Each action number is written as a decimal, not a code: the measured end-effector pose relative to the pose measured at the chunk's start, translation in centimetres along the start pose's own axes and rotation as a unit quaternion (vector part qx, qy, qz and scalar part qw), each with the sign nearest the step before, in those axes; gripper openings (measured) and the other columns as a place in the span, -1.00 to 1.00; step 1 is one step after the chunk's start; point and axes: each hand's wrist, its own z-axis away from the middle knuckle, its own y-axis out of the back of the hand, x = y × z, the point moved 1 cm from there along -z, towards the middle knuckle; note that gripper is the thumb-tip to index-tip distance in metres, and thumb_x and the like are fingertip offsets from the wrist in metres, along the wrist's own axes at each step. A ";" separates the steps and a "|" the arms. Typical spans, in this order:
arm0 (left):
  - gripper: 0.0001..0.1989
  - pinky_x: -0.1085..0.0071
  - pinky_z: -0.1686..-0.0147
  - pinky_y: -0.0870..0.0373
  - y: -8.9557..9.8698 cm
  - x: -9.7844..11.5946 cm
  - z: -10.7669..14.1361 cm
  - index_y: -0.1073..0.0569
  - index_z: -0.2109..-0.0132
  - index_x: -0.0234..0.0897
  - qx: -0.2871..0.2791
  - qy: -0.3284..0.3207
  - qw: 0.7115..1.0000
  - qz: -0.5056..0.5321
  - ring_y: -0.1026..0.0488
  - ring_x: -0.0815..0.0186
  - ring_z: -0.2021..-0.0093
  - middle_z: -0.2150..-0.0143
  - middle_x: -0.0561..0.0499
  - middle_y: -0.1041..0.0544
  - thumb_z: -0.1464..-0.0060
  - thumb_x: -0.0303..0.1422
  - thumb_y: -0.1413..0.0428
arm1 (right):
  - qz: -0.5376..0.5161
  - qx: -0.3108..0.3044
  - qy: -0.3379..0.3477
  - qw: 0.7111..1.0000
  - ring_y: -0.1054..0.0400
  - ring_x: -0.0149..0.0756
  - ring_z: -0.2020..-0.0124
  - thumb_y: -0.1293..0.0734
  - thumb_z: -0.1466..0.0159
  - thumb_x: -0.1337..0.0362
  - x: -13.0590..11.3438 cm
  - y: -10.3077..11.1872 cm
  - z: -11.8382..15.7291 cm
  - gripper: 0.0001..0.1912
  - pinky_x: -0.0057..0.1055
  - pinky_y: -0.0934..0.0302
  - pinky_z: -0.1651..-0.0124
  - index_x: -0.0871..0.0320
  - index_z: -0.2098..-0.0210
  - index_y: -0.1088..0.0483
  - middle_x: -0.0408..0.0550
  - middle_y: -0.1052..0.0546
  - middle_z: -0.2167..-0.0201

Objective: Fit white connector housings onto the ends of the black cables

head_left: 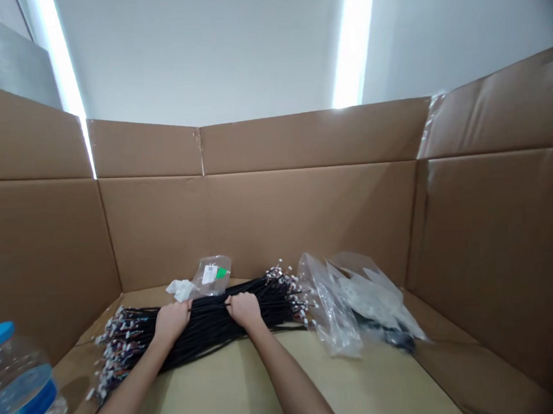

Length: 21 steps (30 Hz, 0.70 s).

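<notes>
A thick pile of black cables [209,324] lies across the pale yellowish surface, with small white connectors [119,347] bunched at its left end and more white connectors [295,291] at its right end. Fingers curled, my left hand [172,322] grips black cable on the left half of the pile. A short way to the right, my right hand [245,309] is closed on black cable too. How many strands each hand holds is hidden by the fingers and the pile.
Cardboard walls [306,217] surround the work surface [252,387]. Clear plastic bags [332,311] lie to the right of the cables. Behind them are a labelled bag [218,285] and crumpled white material [181,289]. A blue-capped bottle [20,393] stands at the left.
</notes>
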 end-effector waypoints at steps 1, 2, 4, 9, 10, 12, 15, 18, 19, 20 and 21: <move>-0.64 0.33 0.10 -0.50 -0.8 -0.1 -0.1 -0.44 0.07 -0.44 -0.006 0.005 1.000 0.007 -0.48 0.39 0.17 0.20 -0.06 -0.50 -0.28 -0.17 -0.03 | -0.005 -0.001 -0.004 1.000 -0.46 -0.31 0.17 -0.26 -0.40 0.18 0.1 -1.1 -0.2 -0.76 -0.24 -0.39 0.06 0.22 0.13 -0.45 -0.01 -0.54 0.16; -0.63 0.31 0.07 -0.50 -1.3 -0.2 -0.2 -0.44 0.05 -0.44 -0.011 0.007 1.000 0.015 -0.48 0.37 0.15 0.17 -0.07 -0.50 -0.27 -0.16 -0.03 | -0.008 -0.001 -0.008 1.000 -0.46 -0.31 0.16 -0.26 -0.41 0.17 0.3 -1.9 -0.5 -0.76 -0.24 -0.38 0.04 0.22 0.13 -0.46 0.00 -0.54 0.16; -0.62 0.27 0.03 -0.48 -1.8 -0.5 -0.5 -0.43 0.01 -0.43 -0.014 0.019 0.999 0.027 -0.48 0.35 0.11 0.13 -0.09 -0.49 -0.27 -0.16 -0.03 | -0.013 0.001 -0.013 1.000 -0.46 -0.30 0.15 -0.27 -0.40 0.16 0.6 -3.1 -1.1 -0.74 -0.21 -0.38 0.03 0.24 0.12 -0.45 0.01 -0.53 0.15; -0.63 0.26 0.02 -0.47 -2.4 -0.8 -0.2 -0.42 0.00 -0.42 -0.006 0.031 0.998 0.058 -0.46 0.34 0.09 0.11 -0.09 -0.48 -0.27 -0.17 -0.03 | -0.020 0.017 -0.008 1.000 -0.46 -0.31 0.20 -0.27 -0.39 0.15 1.2 -5.2 -2.0 -0.72 -0.24 -0.39 0.09 0.26 0.15 -0.45 -0.01 -0.53 0.21; -0.64 0.27 0.01 -0.47 -2.4 -0.7 -0.1 -0.43 0.00 -0.41 -0.001 0.030 0.998 0.063 -0.46 0.35 0.09 0.10 -0.09 -0.48 -0.27 -0.17 -0.03 | -0.020 0.025 -0.007 0.999 -0.46 -0.32 0.22 -0.27 -0.39 0.14 1.3 -5.5 -2.0 -0.72 -0.25 -0.39 0.10 0.26 0.16 -0.45 -0.02 -0.53 0.22; -0.64 0.25 -0.01 -0.47 -2.3 -0.6 0.2 -0.41 -0.02 -0.41 0.020 0.021 0.997 0.071 -0.46 0.33 0.06 0.07 -0.10 -0.47 -0.27 -0.19 -0.04 | -0.022 0.046 -0.001 0.999 -0.45 -0.33 0.24 -0.27 -0.39 0.14 1.5 -6.0 -2.0 -0.72 -0.27 -0.38 0.12 0.26 0.16 -0.44 -0.02 -0.53 0.24; -0.65 0.18 -0.12 -0.40 -2.1 -0.5 0.5 -0.40 -0.05 -0.38 0.062 0.006 0.995 0.076 -0.41 0.28 -0.06 -0.03 -0.13 -0.44 -0.27 -0.20 -0.04 | -0.031 0.089 0.009 0.996 -0.44 -0.33 0.28 -0.26 -0.40 0.14 1.7 -6.6 -2.0 -0.71 -0.29 -0.38 0.18 0.26 0.11 -0.42 -0.04 -0.51 0.26; -0.62 0.10 -0.19 -0.34 -2.1 -0.5 0.5 -0.38 -0.10 -0.37 0.094 -0.004 0.993 0.077 -0.34 0.21 -0.16 -0.12 -0.15 -0.39 -0.25 -0.20 -0.05 | -0.042 0.144 0.029 0.988 -0.43 -0.30 0.21 -0.25 -0.40 0.15 1.9 -6.8 -1.8 -0.71 -0.31 -0.37 0.19 0.25 0.03 -0.38 -0.01 -0.49 0.18; -0.60 0.08 -0.21 -0.31 -2.1 -0.5 0.5 -0.38 -0.11 -0.37 0.100 -0.008 0.992 0.077 -0.33 0.20 -0.18 -0.13 -0.15 -0.38 -0.25 -0.20 -0.06 | -0.045 0.162 0.040 0.985 -0.42 -0.27 0.15 -0.25 -0.40 0.15 1.9 -6.9 -1.7 -0.69 -0.30 -0.36 0.17 0.24 0.00 -0.37 0.02 -0.48 0.13; -0.59 0.06 -0.23 -0.28 -2.2 -0.5 0.5 -0.37 -0.12 -0.37 0.105 -0.012 0.991 0.078 -0.31 0.18 -0.19 -0.15 -0.16 -0.36 -0.24 -0.19 -0.07 | -0.047 0.179 0.051 0.981 -0.40 -0.23 0.09 -0.26 -0.38 0.14 2.0 -6.9 -1.7 -0.67 -0.29 -0.35 0.14 0.23 -0.03 -0.35 0.03 -0.47 0.09; -0.57 0.03 -0.25 -0.25 -2.4 -0.6 0.5 -0.36 -0.14 -0.36 0.108 -0.015 0.991 0.078 -0.30 0.17 -0.21 -0.17 -0.16 -0.35 -0.24 -0.19 -0.07 | -0.047 0.193 0.061 0.978 -0.38 -0.19 0.03 -0.27 -0.37 0.12 2.1 -6.9 -1.6 -0.63 -0.26 -0.34 0.10 0.22 -0.06 -0.34 0.05 -0.45 0.05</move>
